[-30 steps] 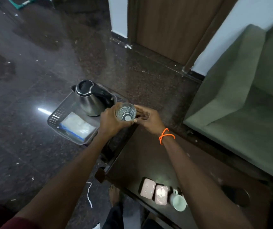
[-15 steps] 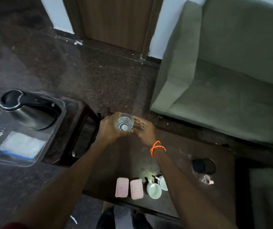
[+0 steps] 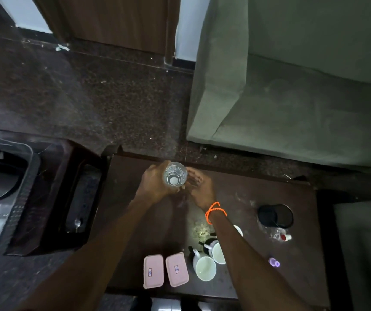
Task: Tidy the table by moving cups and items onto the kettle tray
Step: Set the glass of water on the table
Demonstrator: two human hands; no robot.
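Left hand (image 3: pixel 155 186) grip clamped around upright glass (image 3: pixel 175 177) above table (image 3: pixel 247 198), right hand (image 3: pixel 199 189) fingers loosely curled beside it.

green sofa (image 3: pixel 292 97), wooden door (image 3: pixel 117 19)

Now well away from the kettle tray (image 3: pixel 20 194), which slides to the far left edge with the kettle cut off. Glass (image 3: pixel 175 177), clasped in the left hand (image 3: pixel 155 187) with the right hand (image 3: pixel 199 189) beside it, now over the desk (image 3: pixel 247 191). Cups (image 3: pixel 204 268), pink boxes (image 3: pixel 153 271) and dark holder (image 3: pixel 274 216) in full sight.
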